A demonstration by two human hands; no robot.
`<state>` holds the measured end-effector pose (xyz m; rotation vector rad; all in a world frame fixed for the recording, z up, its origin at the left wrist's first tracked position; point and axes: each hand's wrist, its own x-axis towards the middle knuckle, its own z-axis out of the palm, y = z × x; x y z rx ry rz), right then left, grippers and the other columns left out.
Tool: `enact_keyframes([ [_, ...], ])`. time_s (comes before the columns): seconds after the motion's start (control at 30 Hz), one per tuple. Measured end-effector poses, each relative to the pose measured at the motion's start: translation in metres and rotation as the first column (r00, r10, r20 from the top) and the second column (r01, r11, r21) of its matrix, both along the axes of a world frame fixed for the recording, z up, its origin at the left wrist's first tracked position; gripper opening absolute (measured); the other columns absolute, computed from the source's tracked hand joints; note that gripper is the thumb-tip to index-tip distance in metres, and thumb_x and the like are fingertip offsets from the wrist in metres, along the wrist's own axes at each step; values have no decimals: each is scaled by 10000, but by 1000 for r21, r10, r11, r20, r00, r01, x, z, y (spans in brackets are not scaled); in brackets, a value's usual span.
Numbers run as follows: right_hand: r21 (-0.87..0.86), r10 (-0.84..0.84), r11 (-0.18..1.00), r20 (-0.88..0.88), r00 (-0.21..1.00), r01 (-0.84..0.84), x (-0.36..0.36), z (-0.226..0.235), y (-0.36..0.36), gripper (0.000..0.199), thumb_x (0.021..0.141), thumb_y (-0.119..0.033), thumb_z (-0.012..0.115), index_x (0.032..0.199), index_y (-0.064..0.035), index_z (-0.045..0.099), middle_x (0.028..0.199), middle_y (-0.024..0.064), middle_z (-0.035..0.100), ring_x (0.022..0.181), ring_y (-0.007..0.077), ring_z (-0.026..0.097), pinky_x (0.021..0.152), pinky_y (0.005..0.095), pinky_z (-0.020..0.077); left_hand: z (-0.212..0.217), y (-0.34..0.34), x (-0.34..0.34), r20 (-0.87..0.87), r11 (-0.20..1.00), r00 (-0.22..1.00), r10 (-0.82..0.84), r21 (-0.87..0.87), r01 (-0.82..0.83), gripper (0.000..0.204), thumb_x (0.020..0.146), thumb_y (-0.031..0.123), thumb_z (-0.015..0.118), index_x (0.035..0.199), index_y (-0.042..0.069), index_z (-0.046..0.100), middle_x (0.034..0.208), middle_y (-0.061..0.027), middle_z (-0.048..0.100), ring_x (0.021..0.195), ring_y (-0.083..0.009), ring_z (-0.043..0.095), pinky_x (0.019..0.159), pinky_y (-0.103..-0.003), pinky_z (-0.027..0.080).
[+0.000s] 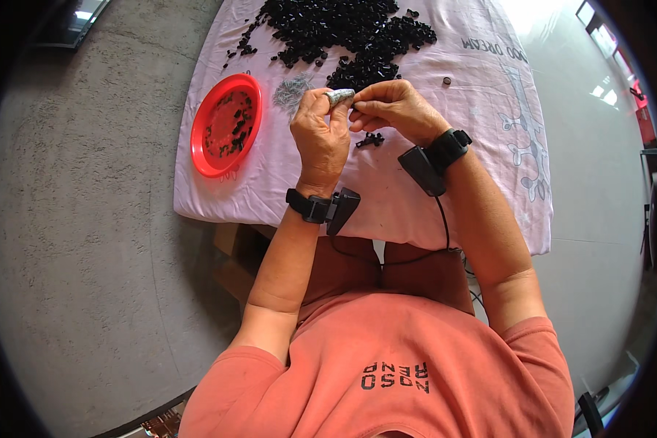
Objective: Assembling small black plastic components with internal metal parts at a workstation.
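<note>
My left hand [320, 144] is raised over the cloth-covered table with its fingers pinched together. A short silvery-grey, roll-shaped piece [339, 95] shows at its fingertips; I cannot tell whether it is held or wrapped round a finger. My right hand [400, 109] meets it from the right, thumb and forefinger closed on a small black piece, mostly hidden between the fingertips. Just behind my left hand lies a heap of thin grey wire-like pieces [290, 90]. A few joined black parts [370, 139] lie below my right hand.
A large pile of small black parts [328, 29] covers the table's far side. At the left stands a red round tray [199, 150] with black parts inside. One black ring [447, 81] lies to the right on the pink cloth [489, 182]. A black cable [444, 219] hangs from my right wrist.
</note>
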<state>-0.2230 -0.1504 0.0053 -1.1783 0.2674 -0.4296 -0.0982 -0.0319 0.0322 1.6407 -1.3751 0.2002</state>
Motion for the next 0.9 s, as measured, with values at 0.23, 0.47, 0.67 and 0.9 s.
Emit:
enact_keyframes([
  [0.23,-32,-7,999,-14,1000,6,0,0,0,207,984,-170,636,1088,1,690,935,103,739,837,176,740,725,259,602,3,1,-3,5,1000,1000,-15,1,15,80,881,40,720,953,5,712,911,-76,652,781,-194,632,676,-297,498],
  [0.47,-24,-8,1000,-27,1000,7,-1,3,0,204,964,-170,661,1049,12,700,914,113,734,826,203,747,713,265,602,2,7,2,-130,998,991,-24,53,31,70,909,64,688,925,-3,699,867,-90,641,746,-191,617,650,-316,487],
  [0.67,-40,-17,999,-25,1000,16,-1,4,-1,211,953,-172,671,1037,18,707,916,123,735,824,218,750,714,270,602,-8,29,54,-161,974,972,173,175,-144,164,911,53,634,1043,5,718,771,-33,684,669,-82,571,624,-263,472],
  [0.9,-68,-16,998,-32,999,14,-2,3,-2,219,978,-225,649,1053,-26,697,921,75,732,823,161,735,713,250,584,-27,33,65,17,949,983,183,258,-181,171,861,27,653,1020,12,713,838,-119,723,735,-169,661,681,-303,518],
])
